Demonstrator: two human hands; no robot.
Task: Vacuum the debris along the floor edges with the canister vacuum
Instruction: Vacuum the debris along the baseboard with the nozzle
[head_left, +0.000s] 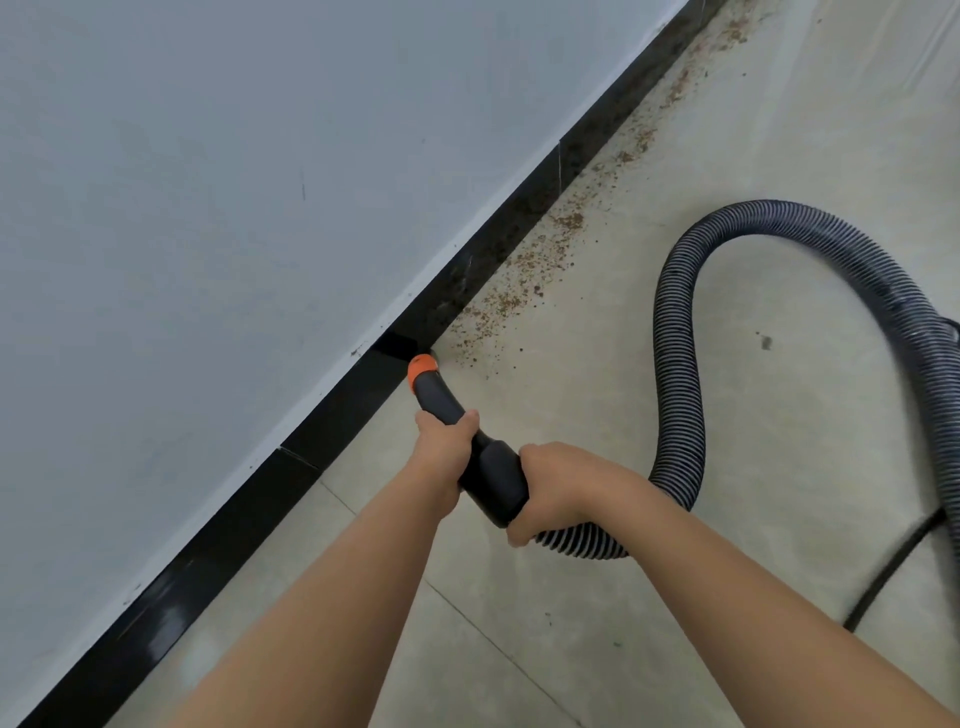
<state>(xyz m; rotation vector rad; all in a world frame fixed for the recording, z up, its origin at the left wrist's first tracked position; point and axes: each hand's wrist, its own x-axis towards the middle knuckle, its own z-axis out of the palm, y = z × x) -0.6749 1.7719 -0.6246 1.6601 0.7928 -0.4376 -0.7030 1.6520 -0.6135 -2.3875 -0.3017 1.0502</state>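
Note:
Both hands hold a black vacuum nozzle handle (488, 467) with an orange collar (423, 370) at its tip. My left hand (445, 447) grips the handle nearer the tip; my right hand (550, 488) grips its rear end where the ribbed hose (680, 332) joins. The tip sits on the floor against the black baseboard (363, 395). Brown crumbly debris (524, 286) lies in a band along the floor edge, running from just beyond the tip up toward the far right.
A pale grey wall (208, 234) fills the left side above the baseboard. The hose loops across the light tiled floor (597, 613) at right. A black cable (893, 571) runs along the floor at the lower right. A small dark speck (765, 341) lies on the floor.

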